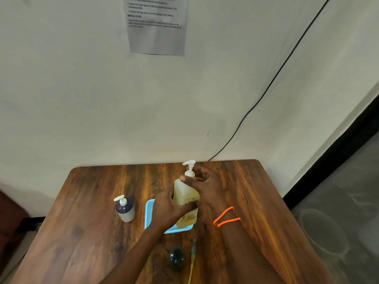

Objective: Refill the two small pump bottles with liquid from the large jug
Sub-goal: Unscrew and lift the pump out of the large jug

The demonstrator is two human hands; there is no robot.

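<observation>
I have both hands on the large jug, a yellowish bottle with a white pump head, which stands upright in the blue tray near the middle of the tabletop, somewhat toward its far edge. My left hand wraps the jug's lower body, fingers curled round its near face, which I judge is to brace it against turning. My right hand is at the shoulder and neck, thumb lying across the front just below the pump collar and the other fingers curled behind; whether they clamp the collar itself I cannot tell, since the bottle hides them. An orange cord bracelet sits on that wrist. The pairing of grips reads to me as preparation for unscrewing the pump so the jug can pour.

One small pump bottle, dark on top and pale below with its white pump on, stands well left of the tray, apart from it. Near the tabletop's near edge lies a dark rounded object, possibly the second bottle's body, too blurred to be sure, and beside it a pump stem with a yellowish tube. The tray presumably catches drips.
</observation>
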